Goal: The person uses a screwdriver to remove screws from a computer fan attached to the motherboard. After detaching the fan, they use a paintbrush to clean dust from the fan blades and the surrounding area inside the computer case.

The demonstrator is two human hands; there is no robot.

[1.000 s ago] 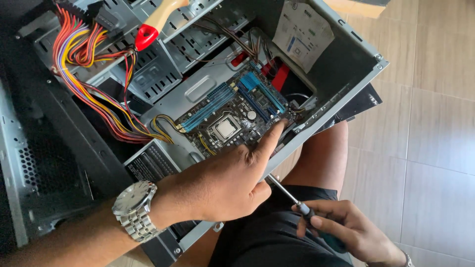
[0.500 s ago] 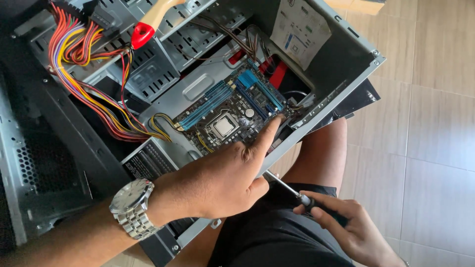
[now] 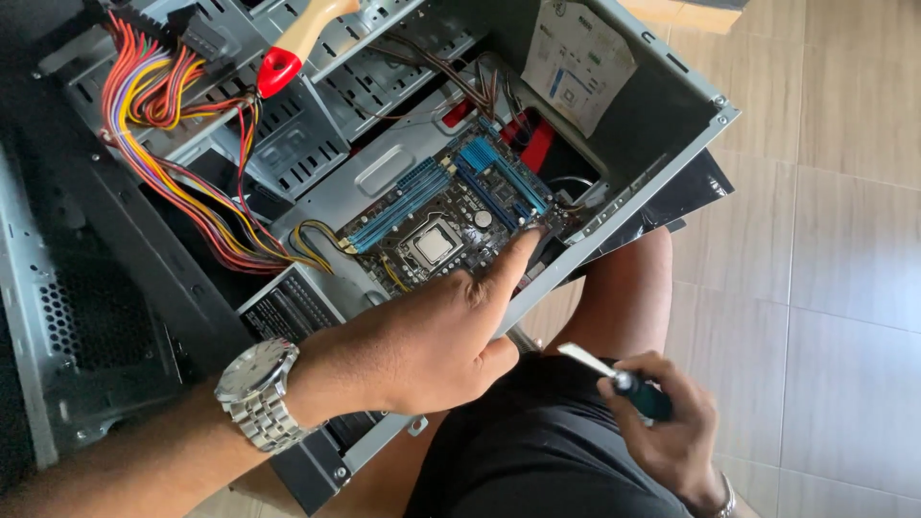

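Item: open computer case [image 3: 672,144], laid on its side across the person's lap, side panel off, interior exposed to the head camera.

Motherboard [image 3: 451,216]: seated on the case floor, long axis running from lower left to upper right; blue slots [image 3: 499,177] toward the upper right, a square processor socket [image 3: 434,245] near the lower left.

Left hand [image 3: 422,345]: placed over the near rim of the case, wrist bearing a metal watch [image 3: 257,393]. The index finger is extended up and to the right, its tip set on or just at the board's near right edge, beside the blue slots; whether it actually touches cannot be told. The remaining fingers are curled in; nothing is held.

Right hand [image 3: 667,432]: held outside the case, below and to the right of the board, over the lap. Its fingers are wrapped closed on a screwdriver [image 3: 624,379] with a dark handle, the shaft pointed up and left toward the case rim. The board lies up and left of this tool tip, with the case's near wall between them.

The left hand is the nearer to the board.

Surroundings: bundled coloured wires [image 3: 173,144] at the upper left, well apart from the pointing finger; a red-handled tool [image 3: 288,58] resting on the drive cage; tiled floor [image 3: 844,240] to the right, giving open room on that side.
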